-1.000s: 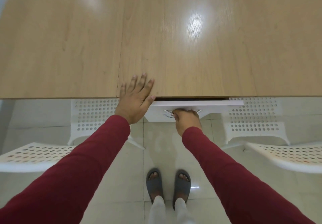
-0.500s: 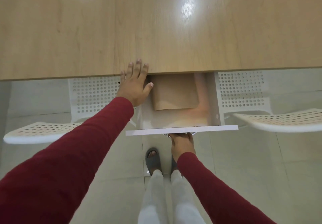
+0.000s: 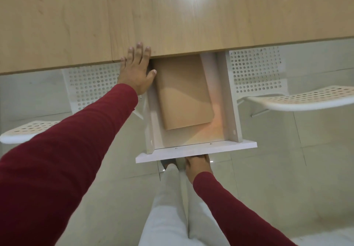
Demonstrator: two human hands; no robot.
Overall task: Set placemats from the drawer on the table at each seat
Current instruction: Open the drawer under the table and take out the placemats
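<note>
A white drawer (image 3: 195,152) stands pulled far out from under the light wooden table (image 3: 172,16). Inside it lies a stack of tan placemats (image 3: 182,92), its far end hidden under the table edge. My right hand (image 3: 198,164) is below the drawer's front panel, gripping the handle, which the panel hides. My left hand (image 3: 137,69) lies flat with spread fingers on the table's near edge, just left of the drawer, thumb over the drawer's left side.
A white perforated chair (image 3: 92,85) stands to the left of the drawer and another white perforated chair (image 3: 268,85) to the right, both tucked partly under the table. My legs stand on pale floor tiles (image 3: 287,169) directly before the drawer.
My right hand has pulled the drawer from nearly closed to far out, baring the placemats. My left hand stayed on the table edge.
</note>
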